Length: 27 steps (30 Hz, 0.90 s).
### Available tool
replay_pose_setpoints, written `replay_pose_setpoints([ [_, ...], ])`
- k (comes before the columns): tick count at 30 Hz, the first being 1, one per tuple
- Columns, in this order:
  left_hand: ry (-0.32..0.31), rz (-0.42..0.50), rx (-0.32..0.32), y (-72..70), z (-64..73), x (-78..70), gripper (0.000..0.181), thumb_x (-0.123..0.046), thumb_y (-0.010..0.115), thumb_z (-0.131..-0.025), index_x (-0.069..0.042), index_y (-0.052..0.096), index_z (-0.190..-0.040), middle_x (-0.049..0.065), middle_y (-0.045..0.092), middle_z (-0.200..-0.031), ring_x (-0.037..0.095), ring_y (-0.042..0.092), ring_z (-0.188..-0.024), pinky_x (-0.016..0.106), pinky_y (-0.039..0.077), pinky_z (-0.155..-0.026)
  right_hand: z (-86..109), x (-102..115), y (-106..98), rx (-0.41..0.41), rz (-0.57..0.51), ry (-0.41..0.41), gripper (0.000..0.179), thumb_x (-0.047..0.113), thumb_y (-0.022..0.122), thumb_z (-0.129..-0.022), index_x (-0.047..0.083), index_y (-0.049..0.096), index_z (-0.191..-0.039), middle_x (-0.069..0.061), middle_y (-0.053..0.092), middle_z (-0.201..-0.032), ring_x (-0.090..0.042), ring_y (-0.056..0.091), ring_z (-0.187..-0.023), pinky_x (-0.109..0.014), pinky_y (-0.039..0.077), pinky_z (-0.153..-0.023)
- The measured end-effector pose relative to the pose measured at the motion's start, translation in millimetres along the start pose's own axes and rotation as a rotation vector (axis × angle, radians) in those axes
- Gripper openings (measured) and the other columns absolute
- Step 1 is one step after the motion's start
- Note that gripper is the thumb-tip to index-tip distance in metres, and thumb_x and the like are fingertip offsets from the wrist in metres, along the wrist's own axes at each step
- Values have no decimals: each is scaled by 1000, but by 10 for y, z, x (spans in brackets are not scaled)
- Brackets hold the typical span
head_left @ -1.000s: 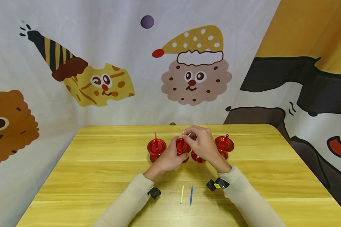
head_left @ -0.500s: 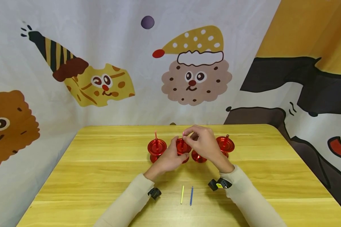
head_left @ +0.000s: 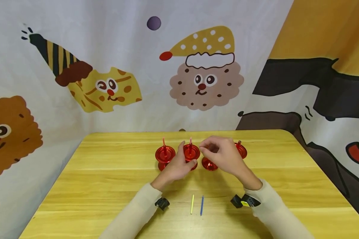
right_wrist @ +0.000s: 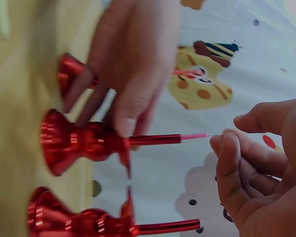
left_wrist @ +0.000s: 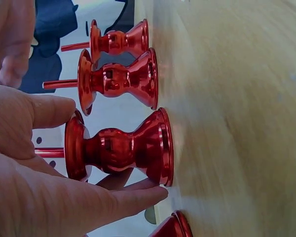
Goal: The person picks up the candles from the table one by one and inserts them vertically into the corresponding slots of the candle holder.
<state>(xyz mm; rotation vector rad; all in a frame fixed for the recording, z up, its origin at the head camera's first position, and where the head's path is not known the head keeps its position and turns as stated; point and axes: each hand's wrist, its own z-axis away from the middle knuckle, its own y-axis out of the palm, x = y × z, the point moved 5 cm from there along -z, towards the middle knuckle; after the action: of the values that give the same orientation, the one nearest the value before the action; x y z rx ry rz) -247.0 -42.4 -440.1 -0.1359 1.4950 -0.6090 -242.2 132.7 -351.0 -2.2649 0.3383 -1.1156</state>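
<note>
In a row on the table stand several shiny red candle holders. My left hand point(head_left: 177, 166) grips the second candle holder from the left point(left_wrist: 116, 150), thumb at its dish and fingers along its side. A thin pink candle point(right_wrist: 193, 137) stands in that holder's tube. Just beside the candle's tip, my right hand point(head_left: 227, 156) hovers with thumb and fingertips apart and nothing between them. Another pink candle point(head_left: 164, 142) rises from the leftmost holder point(head_left: 165, 156). The right hand partly hides the third holder point(head_left: 209, 164) and the rightmost holder point(head_left: 243, 151).
A yellow candle point(head_left: 192, 204) and a blue candle point(head_left: 201, 205) lie on the wooden table point(head_left: 107, 186), nearer to me than the holders. Behind the table's far edge hangs a cartoon-printed cloth point(head_left: 155, 83).
My right hand has let go of the pink candle and drawn off to the right. The candle now stands by itself in the second holder. My left hand has hardly moved.
</note>
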Motion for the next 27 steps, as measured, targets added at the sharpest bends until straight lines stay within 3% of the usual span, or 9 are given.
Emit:
replay_pose_setpoints([
  [4,21,-2,7,-21,39,5,92,-24,65,-111,-3,3,-175,33,45,-164,38,59,-138,56,47,-115,192,-22,23,81,-8,11,11,2,83,-95,13,82,-94,12,71,-82,-8,64,-68,-28,57,-62],
  [12,90,-75,64,-79,207,-63,95,-27,70,-108,-3,8,-176,29,57,-156,26,70,-115,51,55,-103,653,-180,221,339,-20,33,17,0,82,-92,17,78,-90,18,68,-79,-1,63,-68,-25,55,-60],
  [14,98,-115,83,-94,284,-104,96,-29,71,-108,-5,8,-176,24,72,-130,18,69,-88,43,59,-82,768,-199,290,407,-37,49,15,3,83,-93,17,79,-89,19,67,-76,1,61,-67,-24,54,-60],
  [16,98,-165,93,-112,368,-158,98,-32,73,-107,-7,8,-177,18,74,-101,14,59,-67,36,52,-64,860,-201,360,455,-42,52,16,7,86,-93,18,78,-86,20,64,-73,3,59,-66,-23,54,-60],
  [17,103,-196,92,-120,407,-186,98,-33,73,-107,-7,10,-177,17,73,-98,13,57,-64,34,49,-61,894,-197,392,472,-40,52,17,11,87,-94,20,77,-83,21,63,-71,4,57,-65,-22,53,-59],
  [19,114,-232,90,-126,473,-245,96,-34,74,-106,-9,14,-176,16,74,-95,18,66,-70,36,53,-63,942,-186,452,495,-35,52,23,20,91,-94,23,74,-78,23,60,-68,6,53,-62,-20,49,-57],
  [21,135,-228,85,-116,514,-311,92,-33,75,-105,-10,19,-176,20,77,-118,26,76,-97,44,60,-80,967,-170,505,505,-13,50,31,29,93,-92,25,69,-72,25,57,-65,7,50,-59,-18,45,-54],
  [23,158,-203,90,-84,529,-379,88,-31,75,-105,-11,24,-174,22,70,-142,32,71,-126,52,57,-101,977,-155,550,503,22,56,38,38,94,-89,26,65,-67,27,53,-61,8,47,-56,-18,42,-52],
  [27,187,-159,134,51,477,-468,87,-30,74,-105,-12,25,-174,21,67,-147,35,67,-134,50,56,-104,987,-137,613,494,110,71,46,47,95,-84,28,60,-62,29,47,-58,8,44,-52,-18,40,-51],
])
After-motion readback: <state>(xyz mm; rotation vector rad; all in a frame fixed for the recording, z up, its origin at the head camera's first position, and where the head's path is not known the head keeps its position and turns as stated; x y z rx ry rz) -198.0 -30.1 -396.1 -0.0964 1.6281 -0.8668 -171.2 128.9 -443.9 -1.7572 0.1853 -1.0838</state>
